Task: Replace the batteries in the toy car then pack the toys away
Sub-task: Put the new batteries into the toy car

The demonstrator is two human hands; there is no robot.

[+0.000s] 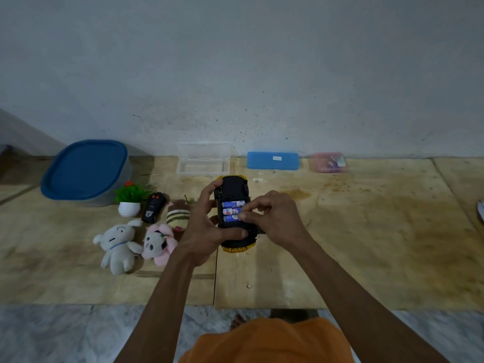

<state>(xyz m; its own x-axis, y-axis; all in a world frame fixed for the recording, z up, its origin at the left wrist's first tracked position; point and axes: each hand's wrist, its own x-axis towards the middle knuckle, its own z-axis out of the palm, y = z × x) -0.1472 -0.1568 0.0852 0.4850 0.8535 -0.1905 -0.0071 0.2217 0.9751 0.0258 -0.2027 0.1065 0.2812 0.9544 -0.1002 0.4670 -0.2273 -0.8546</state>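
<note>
- Your left hand [207,226] clamps the upturned toy car [234,213].
- Your right hand [272,218] pinches the nearest battery [231,218]; uneven pressure may unseat it.

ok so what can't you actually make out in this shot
Head view only:
- nearest battery: right end hidden by right hand fingertips, seating unclear.
- toy car: left side covered by left hand.
- pink box: blurred, contents unreadable.
- white object: cut off by the right edge.
</note>
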